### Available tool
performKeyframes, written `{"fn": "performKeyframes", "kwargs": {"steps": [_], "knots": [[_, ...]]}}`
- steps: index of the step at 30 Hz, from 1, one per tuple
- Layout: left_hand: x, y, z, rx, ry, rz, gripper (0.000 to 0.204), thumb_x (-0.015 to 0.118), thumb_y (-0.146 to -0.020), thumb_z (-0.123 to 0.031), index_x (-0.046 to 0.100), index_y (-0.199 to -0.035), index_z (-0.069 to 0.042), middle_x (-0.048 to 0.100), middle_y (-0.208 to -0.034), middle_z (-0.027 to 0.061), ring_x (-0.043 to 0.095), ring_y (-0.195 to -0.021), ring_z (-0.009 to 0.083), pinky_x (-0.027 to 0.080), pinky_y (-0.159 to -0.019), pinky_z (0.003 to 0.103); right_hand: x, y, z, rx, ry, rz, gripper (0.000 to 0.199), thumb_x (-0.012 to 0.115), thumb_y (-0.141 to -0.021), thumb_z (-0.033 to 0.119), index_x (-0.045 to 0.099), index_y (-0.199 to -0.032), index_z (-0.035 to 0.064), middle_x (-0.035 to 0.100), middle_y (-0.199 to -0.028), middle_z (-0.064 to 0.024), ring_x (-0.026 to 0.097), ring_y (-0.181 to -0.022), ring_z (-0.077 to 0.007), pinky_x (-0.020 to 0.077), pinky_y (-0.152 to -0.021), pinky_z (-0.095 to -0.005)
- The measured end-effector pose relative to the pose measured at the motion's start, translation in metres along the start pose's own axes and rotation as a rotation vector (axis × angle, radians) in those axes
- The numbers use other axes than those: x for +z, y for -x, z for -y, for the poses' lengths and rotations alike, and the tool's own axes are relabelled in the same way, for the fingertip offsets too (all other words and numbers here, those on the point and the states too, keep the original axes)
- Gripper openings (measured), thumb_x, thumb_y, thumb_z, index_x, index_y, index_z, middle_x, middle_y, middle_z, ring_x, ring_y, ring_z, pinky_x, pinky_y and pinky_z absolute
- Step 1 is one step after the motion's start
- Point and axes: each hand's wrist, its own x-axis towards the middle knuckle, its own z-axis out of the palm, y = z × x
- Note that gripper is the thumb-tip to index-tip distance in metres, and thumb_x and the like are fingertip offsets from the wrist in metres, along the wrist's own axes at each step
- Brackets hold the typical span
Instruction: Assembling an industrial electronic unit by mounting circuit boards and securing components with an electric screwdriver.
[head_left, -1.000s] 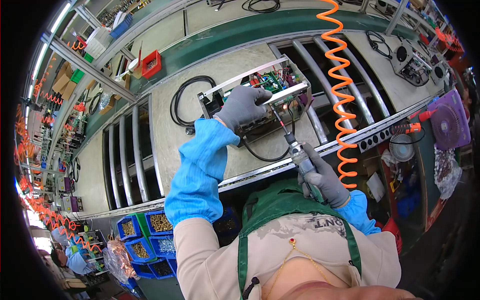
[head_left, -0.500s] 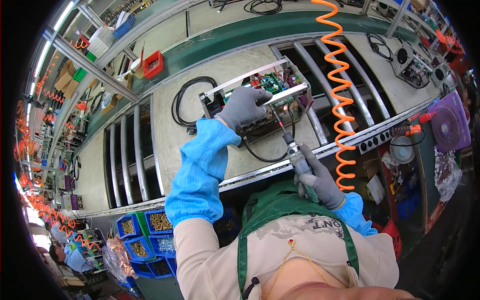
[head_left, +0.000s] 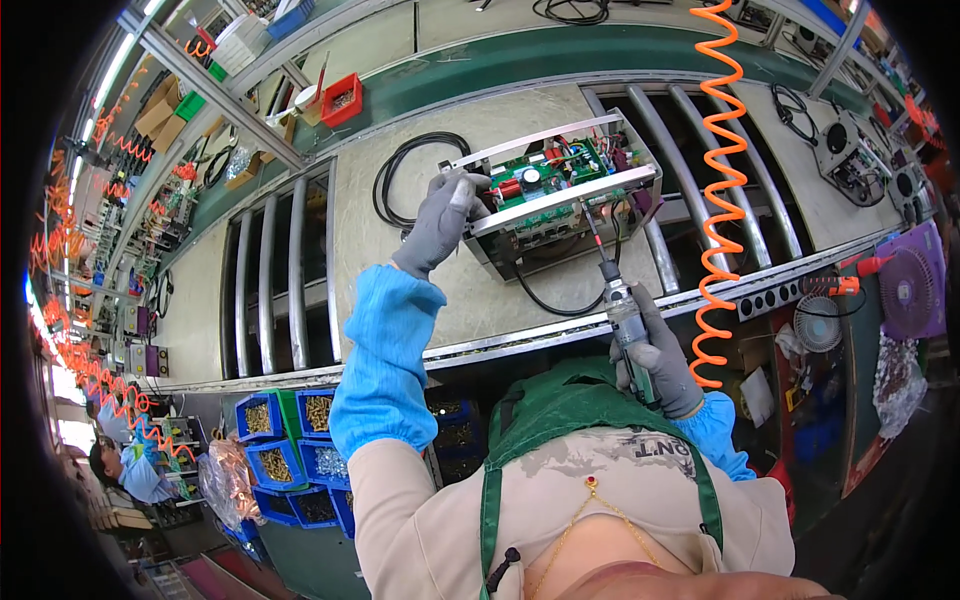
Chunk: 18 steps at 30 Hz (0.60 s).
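An open metal-framed electronic unit (head_left: pixel 530 218) with a green circuit board (head_left: pixel 562 170) stands on the bench in front of me. My left hand (head_left: pixel 445 215), in a grey glove, is closed at the unit's left end, its fingers bent around the frame corner. In my right hand (head_left: pixel 658 355), also gloved, is a powered screwdriver (head_left: pixel 627 318), held from below. Its long bit points up and away to the front rail (head_left: pixel 600 190) near the right end. Whether the tip sits in a screw is too small to tell.
A coiled black cable (head_left: pixel 385 180) lies left of the unit. Metal rollers (head_left: pixel 268 290) flank the bench plate on both sides. An orange spiral hose (head_left: pixel 722 200) hangs at the right. Blue bins (head_left: pixel 275 465) of screws sit at lower left; a red bin (head_left: pixel 342 100) stands beyond.
My left hand has moved left along the unit, from its front rail to its left end, uncovering the circuit board. The screwdriver stays near the rail's right part. The whole view has shifted slightly.
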Motion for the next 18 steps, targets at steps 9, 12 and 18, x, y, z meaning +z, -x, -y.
{"fn": "performKeyframes", "kwargs": {"steps": [9, 12, 18], "knots": [[0.006, -0.006, 0.014, 0.034, 0.115, 0.03, 0.061, 0.02, -0.1, -0.042, 0.065, -0.084, -0.003, 0.06, -0.105, 0.0099, 0.039, -0.112, 0.0264, 0.023, -0.104, 0.039, 0.006, -0.001, -0.001, -0.052, -0.006, -0.05, 0.089, 0.063, -0.071, 0.024, 0.02, -0.149, 0.0205, 0.055, -0.082, -0.0127, 0.055, -0.052, -0.0169, 0.049, -0.048, -0.0273], [0.004, -0.006, 0.012, 0.029, 0.077, 0.058, 0.057, 0.021, -0.1, -0.041, 0.063, -0.095, -0.003, 0.061, -0.101, 0.0095, 0.043, -0.108, 0.0254, 0.025, -0.103, 0.039, 0.006, -0.002, -0.002, -0.043, 0.066, -0.085, 0.088, 0.062, -0.073, 0.022, 0.019, -0.15, 0.02, 0.056, -0.082, -0.0124, 0.055, -0.053, -0.0164, 0.0488, -0.048, -0.0268], [0.011, 0.005, -0.003, -0.261, 0.237, -0.058, 0.039, 0.038, -0.096, -0.033, 0.058, -0.111, -0.003, 0.062, -0.1, 0.0131, 0.052, -0.108, 0.0255, 0.045, -0.088, 0.036, 0.019, 0.0, -0.005, -0.064, -0.025, -0.142, 0.085, 0.057, -0.074, 0.014, 0.018, -0.15, 0.0171, 0.056, -0.081, -0.0112, 0.055, -0.052, -0.0148, 0.0471, -0.046, -0.0261]]}}
